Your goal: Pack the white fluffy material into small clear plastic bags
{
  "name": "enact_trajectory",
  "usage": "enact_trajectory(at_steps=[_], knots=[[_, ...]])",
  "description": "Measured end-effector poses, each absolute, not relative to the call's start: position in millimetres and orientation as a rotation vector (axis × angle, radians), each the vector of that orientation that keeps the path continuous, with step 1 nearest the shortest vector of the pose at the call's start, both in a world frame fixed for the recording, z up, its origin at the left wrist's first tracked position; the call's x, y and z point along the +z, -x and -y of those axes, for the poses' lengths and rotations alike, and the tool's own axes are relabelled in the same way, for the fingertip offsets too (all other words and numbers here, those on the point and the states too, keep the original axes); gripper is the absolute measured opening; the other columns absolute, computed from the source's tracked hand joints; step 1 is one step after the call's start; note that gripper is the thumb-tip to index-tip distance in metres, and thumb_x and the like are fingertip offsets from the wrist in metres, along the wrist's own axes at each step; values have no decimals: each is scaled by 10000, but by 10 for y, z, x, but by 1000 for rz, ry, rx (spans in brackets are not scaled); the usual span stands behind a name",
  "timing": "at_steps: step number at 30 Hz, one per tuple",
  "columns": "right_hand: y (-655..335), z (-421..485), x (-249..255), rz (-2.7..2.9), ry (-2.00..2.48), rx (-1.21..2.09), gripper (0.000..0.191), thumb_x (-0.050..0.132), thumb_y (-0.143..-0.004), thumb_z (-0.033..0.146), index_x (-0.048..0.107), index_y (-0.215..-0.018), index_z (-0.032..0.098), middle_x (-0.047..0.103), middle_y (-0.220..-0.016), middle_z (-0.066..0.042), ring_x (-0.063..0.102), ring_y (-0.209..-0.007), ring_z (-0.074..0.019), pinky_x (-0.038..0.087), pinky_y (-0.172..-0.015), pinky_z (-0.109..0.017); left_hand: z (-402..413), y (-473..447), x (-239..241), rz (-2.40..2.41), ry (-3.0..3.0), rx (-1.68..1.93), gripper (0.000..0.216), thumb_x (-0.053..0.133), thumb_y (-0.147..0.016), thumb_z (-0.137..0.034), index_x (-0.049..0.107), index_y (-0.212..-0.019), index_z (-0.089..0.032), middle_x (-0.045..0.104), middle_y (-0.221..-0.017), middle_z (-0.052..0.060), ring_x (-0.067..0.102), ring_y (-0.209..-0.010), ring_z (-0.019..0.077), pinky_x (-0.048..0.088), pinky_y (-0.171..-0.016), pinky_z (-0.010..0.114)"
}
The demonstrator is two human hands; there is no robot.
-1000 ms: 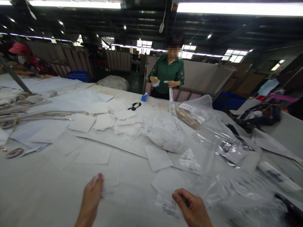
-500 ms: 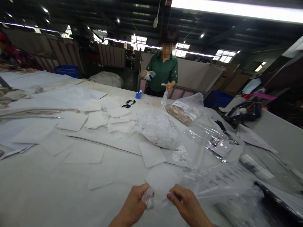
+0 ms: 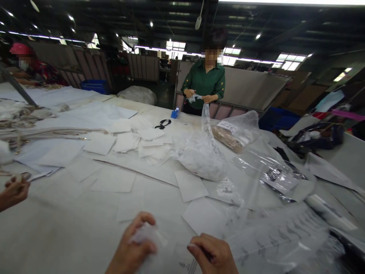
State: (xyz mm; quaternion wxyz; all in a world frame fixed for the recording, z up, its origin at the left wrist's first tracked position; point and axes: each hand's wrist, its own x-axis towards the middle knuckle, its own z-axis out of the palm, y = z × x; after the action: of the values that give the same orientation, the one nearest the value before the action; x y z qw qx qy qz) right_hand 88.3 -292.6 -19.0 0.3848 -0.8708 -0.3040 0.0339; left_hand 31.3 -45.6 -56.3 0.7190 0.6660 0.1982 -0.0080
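A crumpled white item [image 3: 146,234] is clasped by the left hand [image 3: 134,247], while a clear printed plastic bag [image 3: 185,262] is pinched by the right hand [image 3: 212,257].

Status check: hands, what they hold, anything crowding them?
Left hand closed on white wad. Right hand pinching clear bag. Another person's hand at far left.

2 hands [image 3: 134,247], 1 blue box [image 3: 175,113], 2 bulging bags [image 3: 202,158], 3 people [image 3: 205,82]
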Motion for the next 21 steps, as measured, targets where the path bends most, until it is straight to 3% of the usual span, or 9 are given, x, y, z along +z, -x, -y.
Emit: enact_trajectory(at_steps=[1,3,5,11,14,15,17,19,21], knots=[[-893,2901,-217,776,2218,79,271,503,-929,300,629,-714,196,595,-578,8,565,-521,-125,383,-517,-218,702,-353,-514,-285,-1472,-145,623,827,-478,-257,600,-1058,-228,649,-986,12,537,-636,118,430,-551,197],[-901,2931,-245,795,2198,76,267,486,-931,298,639,-738,193,604,-598,0,575,-542,-131,392,-530,-223,1124,-458,-473,-15,-1508,-309,536,761,-568,-203,623,-1085,-221,654,-1008,29,556,-698,133,433,-614,204],[-903,3056,-252,825,2182,126,250,479,-929,299,649,-777,197,610,-623,-5,584,-573,-140,406,-548,-229,1379,-548,-509,150,-1555,-339,201,614,-739,-249,674,-914,-172,655,-799,22,534,-676,137,403,-626,212],[-992,3519,-284,692,2317,336,182,499,-905,238,603,-757,215,623,-882,-57,606,-867,-208,479,-776,-313,1439,-652,-632,138,-1619,-248,224,483,-819,-307,553,-660,-166,499,-588,-18,427,-578,116,318,-548,208],[-1067,3541,-284,689,2256,387,122,514,-914,270,597,-995,233,607,-1141,-89,553,-1088,-233,437,-950,-374,1355,-639,-566,44,-1592,-206,282,440,-848,-367,539,-668,-173,470,-577,-24,402,-560,116,316,-535,209],[-1092,3515,-278,690,2239,398,229,563,-892,285,563,-1115,235,593,-1193,-96,537,-1121,-240,423,-975,-385,1325,-630,-551,9,-1591,-199,285,441,-848,-374,532,-665,-174,462,-576,-26,398,-559,115,313,-531,208],[-1150,3435,-263,711,2238,414,344,634,-846,299,550,-1170,222,627,-1121,-95,567,-1051,-249,443,-934,-387,1269,-606,-549,-49,-1597,-171,261,460,-833,-362,511,-654,-178,438,-568,-33,391,-555,113,302,-522,208],[-1222,3348,-251,745,2247,398,152,614,-857,309,634,-966,205,650,-904,-63,598,-879,-230,473,-811,-352,1245,-582,-580,-80,-1594,-136,228,476,-815,-343,497,-656,-182,420,-560,-39,384,-548,112,295,-521,211],[-1299,3282,-243,775,2229,358,193,551,-894,319,621,-759,199,609,-764,-36,587,-767,-203,465,-705,-309,1272,-567,-620,-90,-1567,-110,226,478,-809,-344,488,-650,-184,417,-553,-40,380,-540,112,291,-517,215]])
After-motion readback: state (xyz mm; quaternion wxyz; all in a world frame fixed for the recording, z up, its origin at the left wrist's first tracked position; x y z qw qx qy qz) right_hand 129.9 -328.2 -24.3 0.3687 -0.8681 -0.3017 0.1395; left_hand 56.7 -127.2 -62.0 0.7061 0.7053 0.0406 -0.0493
